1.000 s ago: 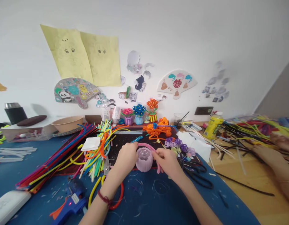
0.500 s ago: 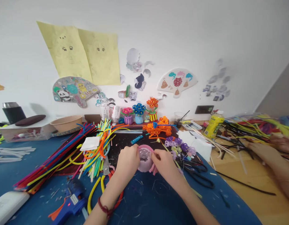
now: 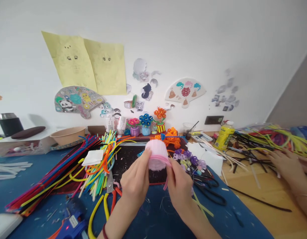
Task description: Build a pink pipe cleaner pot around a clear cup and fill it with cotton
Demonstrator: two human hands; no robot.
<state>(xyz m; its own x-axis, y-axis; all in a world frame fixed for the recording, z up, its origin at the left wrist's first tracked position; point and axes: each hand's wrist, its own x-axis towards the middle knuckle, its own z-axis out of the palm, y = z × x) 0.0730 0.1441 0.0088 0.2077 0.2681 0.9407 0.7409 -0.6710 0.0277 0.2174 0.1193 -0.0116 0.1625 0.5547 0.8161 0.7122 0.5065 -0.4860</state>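
A small pale pink cup [image 3: 156, 149], its side ribbed with fuzzy pipe cleaners, is held up over the mat with its opening tilted down toward me. My left hand [image 3: 135, 179] grips its left side, fingers closed. A darker pink pipe cleaner [image 3: 159, 157] runs around the rim. My right hand [image 3: 179, 184] pinches that pipe cleaner at the rim's right side, and a loose end hangs below the fingers. Purple pipe-cleaner flowers [image 3: 187, 156] lie just beyond my right hand.
A blue glue gun [image 3: 73, 220] with a lit red light and yellow-handled pliers [image 3: 95, 212] lie at the left front. Bundled pipe cleaners [image 3: 56, 171] spread behind them. Finished flower pots [image 3: 146, 129] stand by the wall. At right are a yellow bottle [image 3: 224, 136] and another person's hand [image 3: 284, 162].
The cup has been raised and tipped over: its opening faced up before and now points down toward me. Both my hands have turned with it, still holding on.
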